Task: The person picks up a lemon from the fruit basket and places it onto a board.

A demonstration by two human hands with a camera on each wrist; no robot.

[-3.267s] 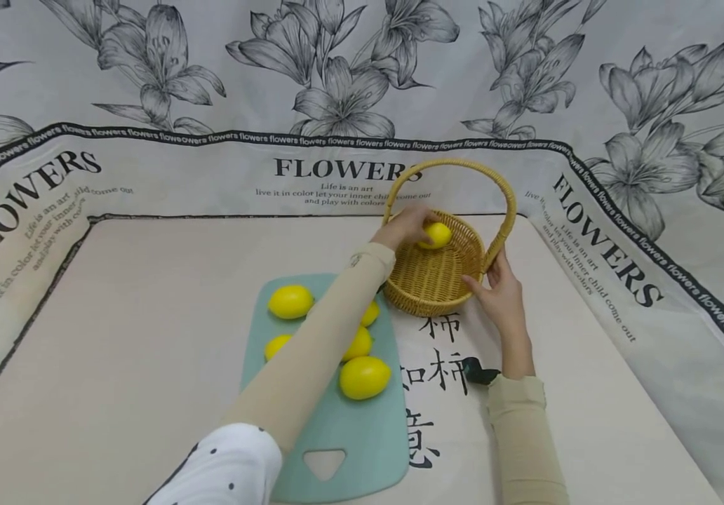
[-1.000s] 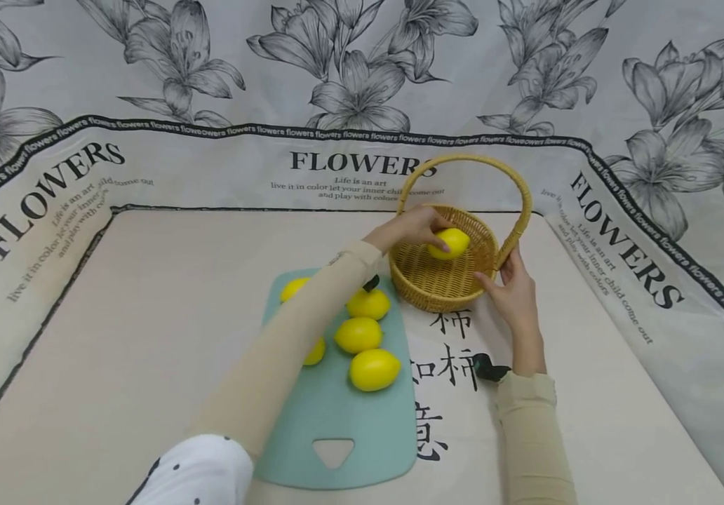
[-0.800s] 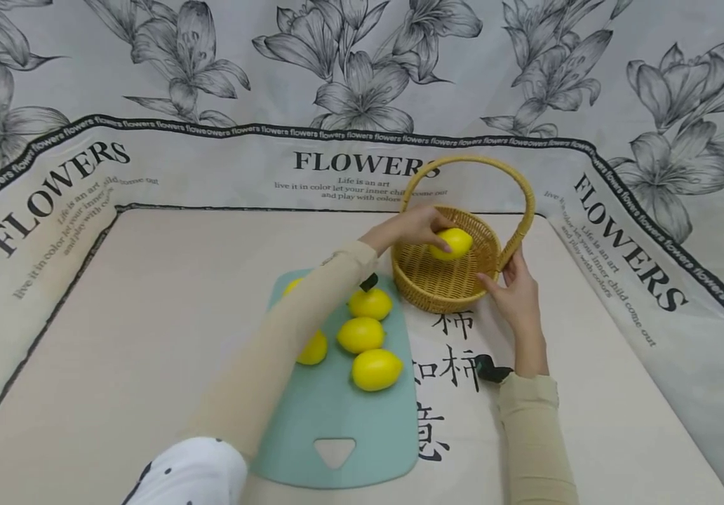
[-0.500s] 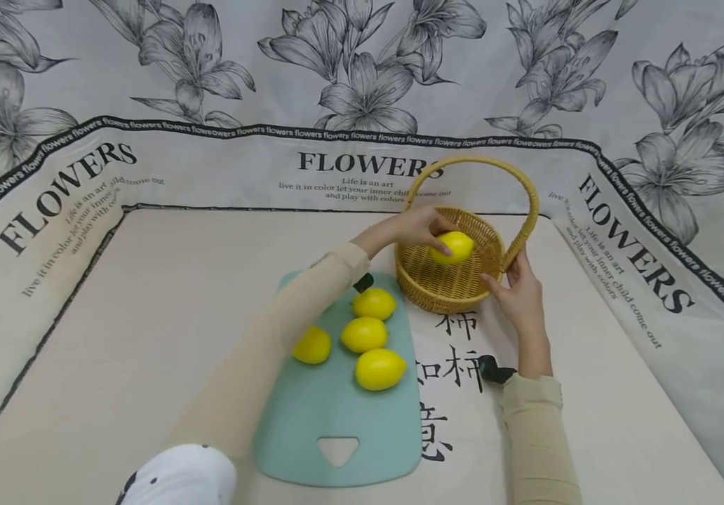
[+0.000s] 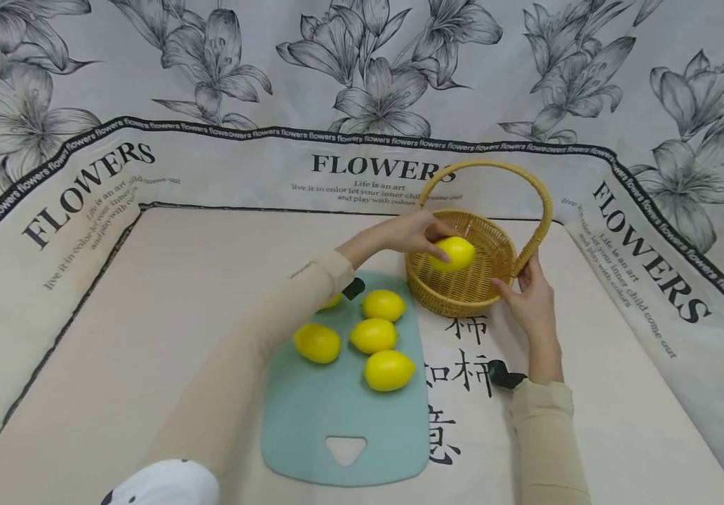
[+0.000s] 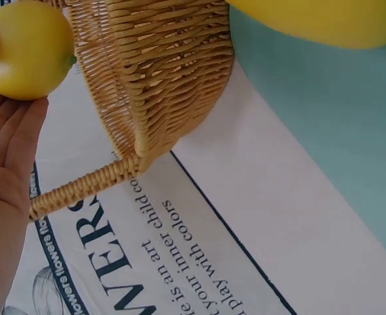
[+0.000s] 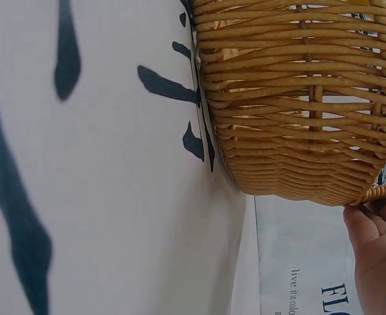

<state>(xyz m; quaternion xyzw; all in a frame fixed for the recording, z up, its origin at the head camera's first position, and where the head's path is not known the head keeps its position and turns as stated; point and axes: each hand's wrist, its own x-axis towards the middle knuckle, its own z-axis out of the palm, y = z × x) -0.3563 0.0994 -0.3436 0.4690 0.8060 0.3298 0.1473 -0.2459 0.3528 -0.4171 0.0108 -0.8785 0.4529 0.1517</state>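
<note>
My left hand (image 5: pixel 414 231) holds a yellow lemon (image 5: pixel 455 253) between thumb and fingers, over the left part of a wicker basket (image 5: pixel 447 298). In the left wrist view the lemon (image 6: pixel 32 52) sits on the fingertips, apart from the basket (image 6: pixel 180 79). On the basket's right side, my right hand (image 5: pixel 531 298) grips the rim near the base of the tall handle (image 5: pixel 545 210). The right wrist view shows that hand (image 7: pixel 380 249) with its fingers at the handle base. No other lemon shows inside the basket.
Left of the basket lies a pale green cutting board (image 5: pixel 346 414) with several lemons on it, among them a front right one (image 5: pixel 389 370). My left sleeve (image 5: pixel 261 330) partly covers one lemon (image 5: pixel 332 301). A flower-printed cloth (image 5: pixel 368 98) rises behind the table.
The held lemon has come up from deep in the basket and shifted left and nearer, relative to the basket. My right hand keeps its place on the rim. The head view has turned left.
</note>
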